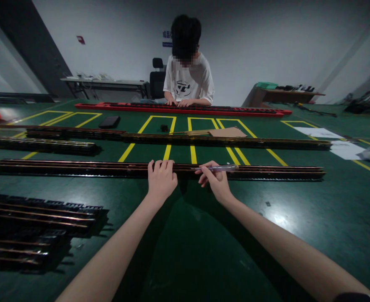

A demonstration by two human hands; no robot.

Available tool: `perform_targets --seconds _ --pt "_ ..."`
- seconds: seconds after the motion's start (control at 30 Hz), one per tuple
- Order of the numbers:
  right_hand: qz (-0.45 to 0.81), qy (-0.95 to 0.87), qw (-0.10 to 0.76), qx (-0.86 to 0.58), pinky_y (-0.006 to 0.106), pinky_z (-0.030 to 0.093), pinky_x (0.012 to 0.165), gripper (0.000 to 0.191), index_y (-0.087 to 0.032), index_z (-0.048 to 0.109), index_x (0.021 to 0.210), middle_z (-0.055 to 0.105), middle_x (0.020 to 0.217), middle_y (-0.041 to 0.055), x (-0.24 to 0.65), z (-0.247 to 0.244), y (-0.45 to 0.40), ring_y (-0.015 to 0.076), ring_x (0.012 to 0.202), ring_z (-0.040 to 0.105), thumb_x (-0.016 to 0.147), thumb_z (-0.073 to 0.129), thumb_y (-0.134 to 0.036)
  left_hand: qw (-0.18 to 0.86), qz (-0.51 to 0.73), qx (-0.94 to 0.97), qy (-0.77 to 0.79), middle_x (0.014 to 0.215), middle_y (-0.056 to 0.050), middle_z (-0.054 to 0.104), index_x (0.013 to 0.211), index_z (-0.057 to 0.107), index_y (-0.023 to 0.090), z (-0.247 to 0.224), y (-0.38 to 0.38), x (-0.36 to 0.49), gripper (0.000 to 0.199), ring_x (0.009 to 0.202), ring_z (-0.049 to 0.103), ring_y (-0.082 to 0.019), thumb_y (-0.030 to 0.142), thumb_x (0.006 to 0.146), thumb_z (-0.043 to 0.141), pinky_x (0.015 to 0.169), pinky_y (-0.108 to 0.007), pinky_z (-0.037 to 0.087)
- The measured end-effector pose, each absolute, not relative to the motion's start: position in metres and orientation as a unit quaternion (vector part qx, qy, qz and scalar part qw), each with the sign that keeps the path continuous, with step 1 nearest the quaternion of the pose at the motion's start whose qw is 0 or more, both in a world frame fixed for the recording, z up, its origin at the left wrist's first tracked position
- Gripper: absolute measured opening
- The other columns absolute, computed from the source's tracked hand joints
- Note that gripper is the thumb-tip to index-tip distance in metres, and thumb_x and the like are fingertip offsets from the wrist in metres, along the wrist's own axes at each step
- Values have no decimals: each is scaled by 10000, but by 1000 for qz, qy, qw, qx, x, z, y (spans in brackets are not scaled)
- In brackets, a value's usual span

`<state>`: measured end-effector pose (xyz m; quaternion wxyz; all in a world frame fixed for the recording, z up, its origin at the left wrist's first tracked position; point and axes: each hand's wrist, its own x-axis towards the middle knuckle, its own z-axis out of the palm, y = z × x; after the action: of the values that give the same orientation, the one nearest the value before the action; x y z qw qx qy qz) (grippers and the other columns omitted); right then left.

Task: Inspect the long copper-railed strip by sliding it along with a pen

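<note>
- Your long, narrow, dark rail with copper-coloured strips along its top (77, 168) lies crosswise on the green table with yellow lines (178, 251), directly in front of you.
- Your left hand (161, 181) is laid over its middle, fingers bent toward the far edge; you cannot tell from here whether they clasp it or just rest.
- Your right hand (219, 183) pinches a slim, pen-like tool with a clear barrel (223, 167) between thumb and fingers, its tip pointing left, over the rail.
- Expect the rail to be fairly stiff but awkward for its length, with some weight; held at one end only, it would likely sag or swing.
- Take it with your hands well apart, by the dark sides, sparing the strips, which look slim enough to bend.
- Its glossy surfaces may slip, so steady it from above.
- The tool looks light; hold it by the barrel, near the tip, for control.
</note>
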<state>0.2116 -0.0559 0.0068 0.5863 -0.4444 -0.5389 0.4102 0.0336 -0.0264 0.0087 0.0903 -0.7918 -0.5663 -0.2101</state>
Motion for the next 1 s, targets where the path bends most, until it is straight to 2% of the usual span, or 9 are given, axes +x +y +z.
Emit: perform_targets --seconds 0.2,0.43,0.73,1.0 --pt "385 -504 614 -471 211 485 403 197 -184 578 781 676 686 12 212 7 -55 102 471 592 795 622 -376 86 -226 -802 -547 1155 -127 638 1166 583 145 6 -25 32 372 1125 524 -289 241 865 387 1062 -534 271" --pt "343 -476 640 -496 199 458 374 153 -180 572 737 656 604 -3 215 12 -56 99 419 571 776 610 -322 45 -224 -852 -471 1276 -102 584 1274 522 168 6 -24 32 438 1204 498 -244 201 862 376 1092 -491 266" --pt "316 -459 667 -494 204 450 373 127 -180 569 693 638 562 -11 220 12 -55 94 397 558 761 594 -284 22 -206 -853 -480 1251 -114 582 1276 523 140 8 -23 33 438 1169 504 -249 231 878 365 1065 -466 303" --pt "323 -466 654 -501 200 459 379 135 -187 554 698 633 566 -17 221 12 -55 92 409 566 773 583 -295 27 -216 -854 -473 1255 -108 580 1277 517 151 5 -23 32 426 1172 500 -245 248 896 350 1061 -462 309"
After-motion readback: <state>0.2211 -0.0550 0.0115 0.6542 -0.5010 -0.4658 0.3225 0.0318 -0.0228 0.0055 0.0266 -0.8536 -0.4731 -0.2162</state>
